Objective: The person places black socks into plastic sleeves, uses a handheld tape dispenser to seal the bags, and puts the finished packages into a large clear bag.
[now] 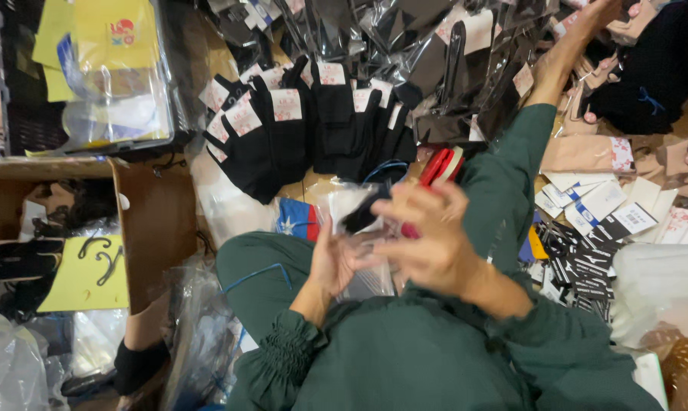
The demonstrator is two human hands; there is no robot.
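A clear bag (359,228) with a black sock was gripped mid-frame between the left hand (330,262) and right hand (427,236); its length ran up-down.

Little open room anywhere — the floor is covered almost edge to edge. Ahead of the left hand (330,262) and right hand (427,240), a fan of black socks (306,125) blocks the way forward, with glossy plastic bags (405,46) heaped behind it. On the left a cardboard box (150,221) stands as a wall. On the right, another person's green-sleeved arm (511,164) crosses the space, and paper labels (603,209) lie scattered beyond it — the only gap is the small patch just between the hands and the socks.
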